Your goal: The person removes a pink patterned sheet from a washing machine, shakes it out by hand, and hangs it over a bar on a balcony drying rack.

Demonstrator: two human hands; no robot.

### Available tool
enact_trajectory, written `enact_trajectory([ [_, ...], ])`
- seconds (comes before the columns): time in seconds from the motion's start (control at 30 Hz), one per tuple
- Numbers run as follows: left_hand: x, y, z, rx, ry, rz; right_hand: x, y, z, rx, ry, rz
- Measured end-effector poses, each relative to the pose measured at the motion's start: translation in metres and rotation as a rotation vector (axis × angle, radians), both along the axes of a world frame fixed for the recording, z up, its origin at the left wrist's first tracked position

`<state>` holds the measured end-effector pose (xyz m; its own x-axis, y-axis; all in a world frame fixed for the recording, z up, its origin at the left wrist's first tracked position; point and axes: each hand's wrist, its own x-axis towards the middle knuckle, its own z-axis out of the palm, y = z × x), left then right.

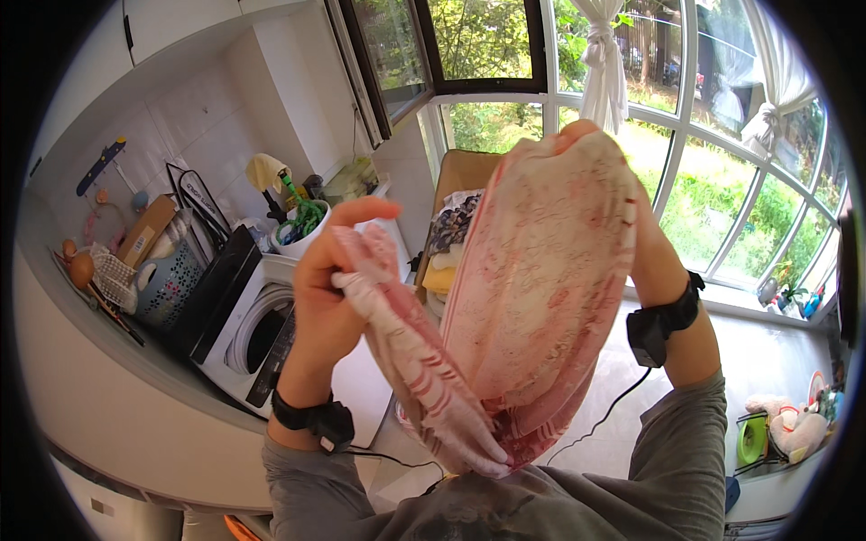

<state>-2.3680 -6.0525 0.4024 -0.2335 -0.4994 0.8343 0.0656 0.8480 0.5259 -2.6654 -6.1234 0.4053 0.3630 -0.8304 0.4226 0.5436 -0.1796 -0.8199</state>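
A pink and white patterned cloth (541, 270), striped along its borders, hangs between my two raised hands and sags toward my lap. My left hand (331, 284) pinches one bunched edge between thumb and fingers, with the index finger stretched out. At the upper right, my right hand (582, 128) holds the opposite edge high; most of its fingers are hidden behind the cloth. Beyond the cloth stands a brown container (467, 168) with folded textiles, among them a dark patterned fabric (454, 223) and a yellow cloth (440, 278).
A top-opening washing machine (237, 324) stands at left, beside a blue perforated basket (166, 287) and a white bucket (302, 237). An open window sash (389, 64) juts inward ahead. Plush toys (791, 426) lie at the far right. Cables hang from both wrist straps.
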Motion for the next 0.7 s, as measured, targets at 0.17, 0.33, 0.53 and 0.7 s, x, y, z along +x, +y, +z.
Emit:
enact_trajectory([
  [0.17, -0.014, -0.008, -0.009, 0.183, -0.158, -0.092, 0.049, 0.022, 0.012, -0.408, 0.192, 0.182],
  [0.33, -0.023, -0.014, -0.006, 0.329, -0.317, 0.139, 0.064, 0.022, 0.01, -0.633, 0.469, -0.016],
  [0.53, -0.02, -0.017, -0.021, 0.308, -0.33, 0.512, 0.045, 0.07, -0.075, -0.495, 0.69, -0.174],
  [0.7, -0.05, -0.026, -0.033, 0.156, -0.337, 0.517, 0.068, 0.097, -0.177, -0.419, 0.922, -0.371],
])
